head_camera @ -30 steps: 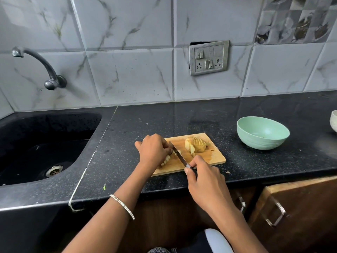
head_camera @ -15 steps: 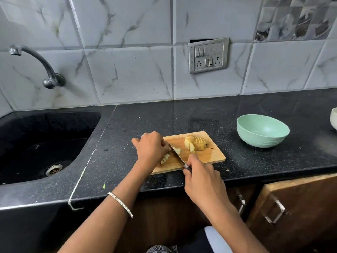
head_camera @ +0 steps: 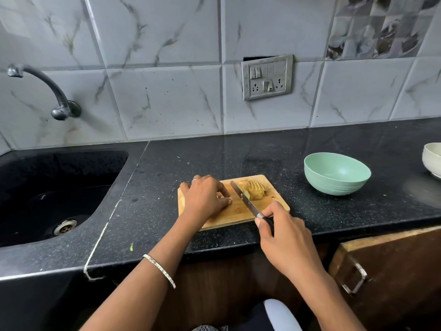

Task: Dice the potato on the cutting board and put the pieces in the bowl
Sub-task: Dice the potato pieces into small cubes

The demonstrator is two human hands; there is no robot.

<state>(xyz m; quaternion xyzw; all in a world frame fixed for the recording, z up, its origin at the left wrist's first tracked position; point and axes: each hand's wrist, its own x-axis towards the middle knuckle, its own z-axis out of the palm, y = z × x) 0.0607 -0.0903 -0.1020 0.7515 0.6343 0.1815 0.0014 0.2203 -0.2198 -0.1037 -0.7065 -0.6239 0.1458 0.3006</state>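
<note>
Head view. Knife (head_camera: 243, 198), one: blade now against sliced potato (head_camera: 254, 188), off the cut pieces (head_camera: 229, 200) it met half a second ago; right hand (head_camera: 284, 235) fingers clamped on handle. Left hand (head_camera: 205, 199) fingers curled over cut pieces on cutting board (head_camera: 238, 217), one. Bowls, two: green bowl (head_camera: 336, 175), white bowl (head_camera: 432, 161), both on surface (head_camera: 334, 216)

right hand (head_camera: 286, 237) grips knife (head_camera: 248, 203) over cutting board (head_camera: 229, 216); left hand (head_camera: 205, 199) curled on board beside sliced potato (head_camera: 254, 188); green bowl (head_camera: 336, 173) right
</note>
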